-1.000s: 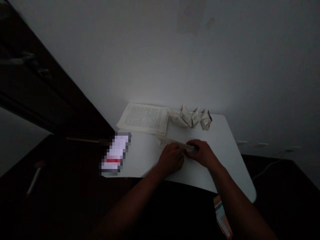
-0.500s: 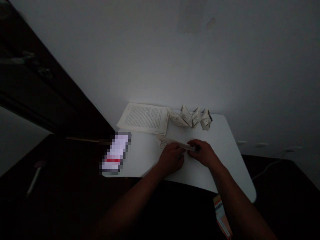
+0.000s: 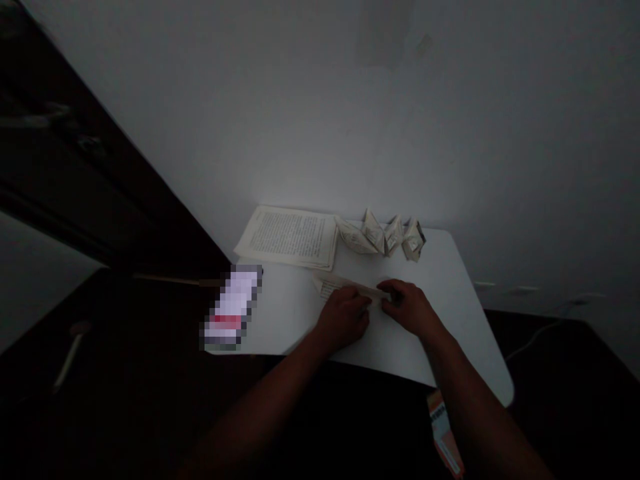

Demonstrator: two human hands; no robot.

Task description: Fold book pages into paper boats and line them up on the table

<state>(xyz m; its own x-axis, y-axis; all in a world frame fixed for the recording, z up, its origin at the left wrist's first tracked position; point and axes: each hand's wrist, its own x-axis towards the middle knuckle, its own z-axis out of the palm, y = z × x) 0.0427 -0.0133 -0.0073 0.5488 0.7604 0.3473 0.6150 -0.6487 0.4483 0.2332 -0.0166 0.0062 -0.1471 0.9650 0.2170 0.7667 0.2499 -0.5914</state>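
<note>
A folded sheet of printed paper [image 3: 330,285] lies slantwise near the front middle of the white table. My left hand [image 3: 345,317] is closed on its middle part, with the fingers curled over the upper edge. At the right end of the sheet, my right hand [image 3: 405,303] pinches the paper between thumb and forefinger. Both hands hide much of the sheet, and the fine folds are too dark to make out. Behind the hands, several folded paper boats [image 3: 373,233] stand in a row.
A stack of printed pages [image 3: 293,237] lies at the table's back left, against the wall. A phone with a blurred screen [image 3: 233,307] rests near the left edge of the white table [image 3: 470,320]. Below the front edge is an orange and white package [image 3: 445,433].
My right hand has slid slightly to the right along the folded paper. The left hand keeps nearly the same place on it.
</note>
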